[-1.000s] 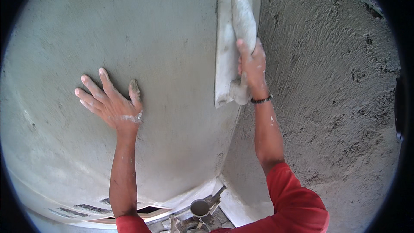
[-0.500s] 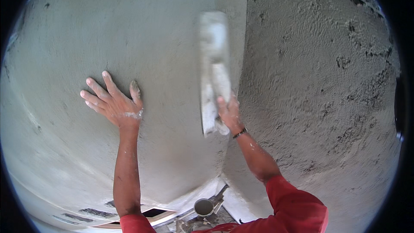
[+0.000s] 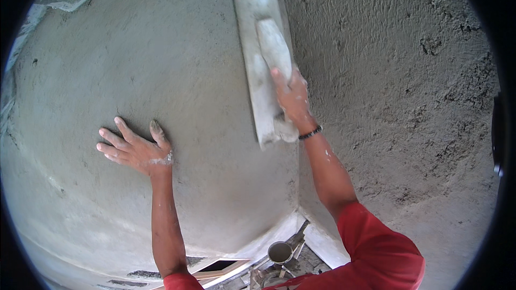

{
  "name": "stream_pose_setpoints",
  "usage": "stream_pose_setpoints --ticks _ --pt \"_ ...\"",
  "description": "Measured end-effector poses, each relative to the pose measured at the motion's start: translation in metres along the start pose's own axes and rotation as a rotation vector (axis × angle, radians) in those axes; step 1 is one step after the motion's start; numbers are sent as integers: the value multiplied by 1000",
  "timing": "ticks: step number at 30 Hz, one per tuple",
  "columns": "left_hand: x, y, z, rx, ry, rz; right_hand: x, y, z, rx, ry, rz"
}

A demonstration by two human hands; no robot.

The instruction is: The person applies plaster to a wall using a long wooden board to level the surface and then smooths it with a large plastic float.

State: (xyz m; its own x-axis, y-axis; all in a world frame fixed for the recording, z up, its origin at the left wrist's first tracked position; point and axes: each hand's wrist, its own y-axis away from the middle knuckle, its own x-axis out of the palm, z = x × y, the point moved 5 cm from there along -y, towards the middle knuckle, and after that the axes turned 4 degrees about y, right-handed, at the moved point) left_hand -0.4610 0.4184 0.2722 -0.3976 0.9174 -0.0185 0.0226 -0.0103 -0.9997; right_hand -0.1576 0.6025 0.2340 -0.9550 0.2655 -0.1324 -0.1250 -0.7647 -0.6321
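My left hand (image 3: pixel 137 150) lies flat on the grey plastered wall (image 3: pixel 156 70), fingers spread, with smears of plaster at the wrist and thumb. In my right hand (image 3: pixel 294 99) is the handle of a long, pale plastering float (image 3: pixel 253 64), caked with wet plaster. Its blade lies along the smooth wall, close to the inside corner where a rougher wall (image 3: pixel 387 75) begins. The float's upper end reaches the top rim of the picture. A dark bracelet circles my right wrist.
Below, a round bucket (image 3: pixel 280 252) stands among boards and bits of wood. A framed opening (image 3: pixel 217 266) shows low in the smooth wall. Broken, paler edges (image 3: pixel 75 4) run along the upper left.
My right hand and the float have moved upward along the corner. My left hand stays flat on the wall, a little lower in the picture as the view has shifted.
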Motion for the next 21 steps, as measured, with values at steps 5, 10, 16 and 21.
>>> stream_pose_setpoints --ticks 5,10,16,21 --pt "-1 -2 -7 -13 -21 53 18 63 -109 148 18 5" --pt "5 -2 -4 -30 -42 46 37 102 -96 -3 9 6" --pt "1 -1 -2 9 -2 -31 29 14 19 -110 132 -10" --pt "-1 -2 -5 6 9 -45 7 -12 -12 -21 -33 -45"
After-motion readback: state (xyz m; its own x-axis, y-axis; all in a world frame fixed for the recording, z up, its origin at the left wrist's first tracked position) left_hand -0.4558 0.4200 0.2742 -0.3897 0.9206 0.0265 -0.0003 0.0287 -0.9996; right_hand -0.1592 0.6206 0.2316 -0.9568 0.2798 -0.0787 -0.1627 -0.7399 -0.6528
